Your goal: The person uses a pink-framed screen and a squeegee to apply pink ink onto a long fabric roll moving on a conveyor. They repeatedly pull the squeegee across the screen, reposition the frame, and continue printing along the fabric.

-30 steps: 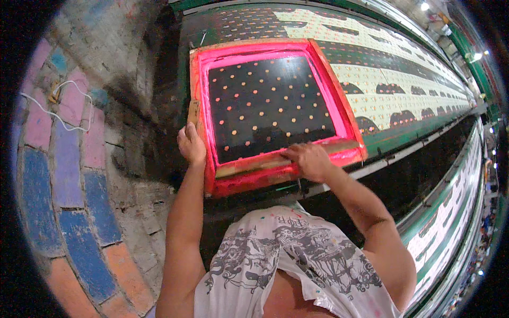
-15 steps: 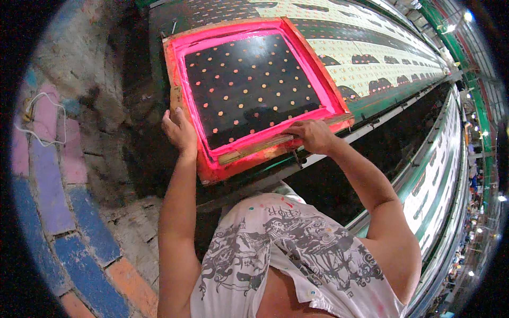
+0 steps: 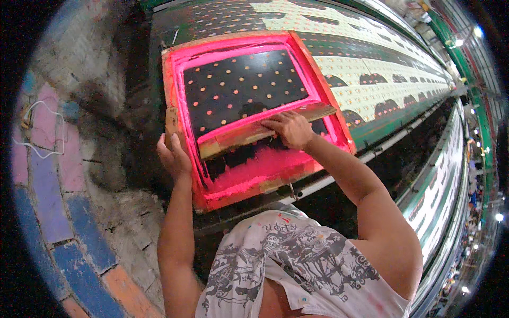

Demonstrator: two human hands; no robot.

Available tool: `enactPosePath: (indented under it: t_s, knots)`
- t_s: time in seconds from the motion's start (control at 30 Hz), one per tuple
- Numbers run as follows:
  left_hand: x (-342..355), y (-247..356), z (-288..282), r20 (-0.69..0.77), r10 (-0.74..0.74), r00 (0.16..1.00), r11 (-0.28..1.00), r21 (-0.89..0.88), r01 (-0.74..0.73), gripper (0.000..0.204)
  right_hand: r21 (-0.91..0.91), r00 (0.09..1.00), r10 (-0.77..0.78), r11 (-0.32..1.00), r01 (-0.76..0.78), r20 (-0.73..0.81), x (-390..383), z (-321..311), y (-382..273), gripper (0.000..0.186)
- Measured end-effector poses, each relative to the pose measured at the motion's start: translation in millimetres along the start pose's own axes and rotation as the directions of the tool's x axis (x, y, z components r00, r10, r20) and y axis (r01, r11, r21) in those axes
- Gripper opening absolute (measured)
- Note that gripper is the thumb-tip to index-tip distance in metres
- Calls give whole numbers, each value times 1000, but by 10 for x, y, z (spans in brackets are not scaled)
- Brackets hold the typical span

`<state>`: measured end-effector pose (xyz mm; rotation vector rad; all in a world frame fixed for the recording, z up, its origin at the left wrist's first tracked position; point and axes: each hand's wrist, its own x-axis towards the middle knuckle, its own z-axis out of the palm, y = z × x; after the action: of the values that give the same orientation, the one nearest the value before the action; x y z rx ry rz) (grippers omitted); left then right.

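A screen printing frame (image 3: 330,79) with pink ink along its inner edges lies on the long table. Through its dark mesh (image 3: 241,79) show rows of small orange and yellow dots. My right hand (image 3: 290,129) is closed over a wooden squeegee (image 3: 233,139), which spans the screen from side to side, pink ink along its far edge. Nearer me, behind the squeegee, the mesh carries a ragged smear of pink ink (image 3: 265,167). My left hand (image 3: 175,153) grips the left rail of the frame by a bare wooden piece (image 3: 172,121); some of its fingers are hidden.
Printed fabric (image 3: 382,66) with dark and pale patterned areas runs along the table to the far right. A metal rail (image 3: 318,184) follows the table's near edge. Another long table (image 3: 432,175) stands at the right. Painted bricks (image 3: 50,196) and a white cord (image 3: 63,132) are at the left.
The squeegee in my right hand has moved away from me, from the near edge toward the screen's middle. Pink ink now shows behind it. My left hand still holds the left rail.
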<state>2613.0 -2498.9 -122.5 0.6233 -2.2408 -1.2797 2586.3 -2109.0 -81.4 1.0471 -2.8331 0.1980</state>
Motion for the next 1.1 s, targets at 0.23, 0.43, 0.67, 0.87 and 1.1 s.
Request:
enactPosePath:
  t_s: [0.23,0.43,0.67,0.87,1.1]
  knots:
    - [-54,-25,-81,-25,9,1000,999,-40,-10,61,-42,984,132,991,-128,118,1241,133,696,66]
    - [-37,-73,-61,-124,-51,991,998,-46,46,59,-53,997,69,996,-68,19,2128,279,1249,56]
    - [-53,-269,-105,-198,22,980,991,135,5,56,41,987,85,995,-91,134,2970,27,1682,38]
    - [-74,-9,-27,-171,-11,985,989,143,36,54,-28,996,-11,999,14,92,2991,209,2025,44]
    - [-38,-79,-9,-173,13,985,976,215,25,55,80,985,-69,995,57,158,2638,75,1827,36]
